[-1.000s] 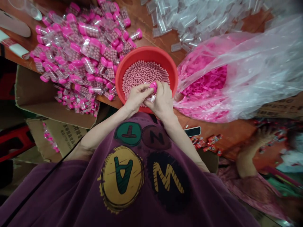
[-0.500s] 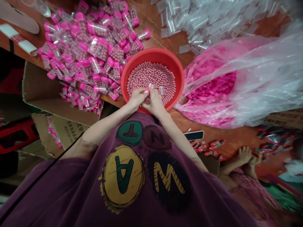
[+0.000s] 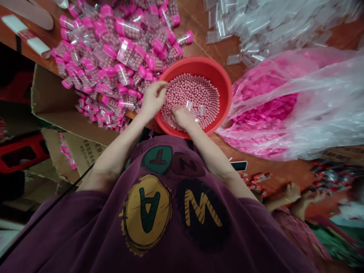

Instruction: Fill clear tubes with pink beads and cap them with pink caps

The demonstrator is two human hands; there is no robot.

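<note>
A red bowl (image 3: 225, 94) holds many small pink beads (image 3: 193, 88), with a few clear containers (image 3: 201, 110) lying on them. Over the bowl's left rim is my left hand (image 3: 154, 98), its fingers curled together; anything in them is too small to make out. My right hand (image 3: 182, 116) reaches down into the beads near the bowl's front, its fingers bent and their tips partly hidden. Left of the bowl lies a big pile of bead-filled clear jars with pink caps (image 3: 125, 51).
Clear containers (image 3: 250, 26) are heaped at the back right. A plastic bag of pink pieces (image 3: 264, 110) lies right of the bowl. Nearer are a phone (image 3: 239, 165) and red packets (image 3: 258, 179). Another person's hands (image 3: 292, 192) show lower right; cardboard boxes (image 3: 65, 106) stand left.
My hands have come apart. The left moved up and left to the bowl's rim, the right down into the beads. The pink-capped item seen at my fingertips no longer shows. The whole view has shifted slightly.
</note>
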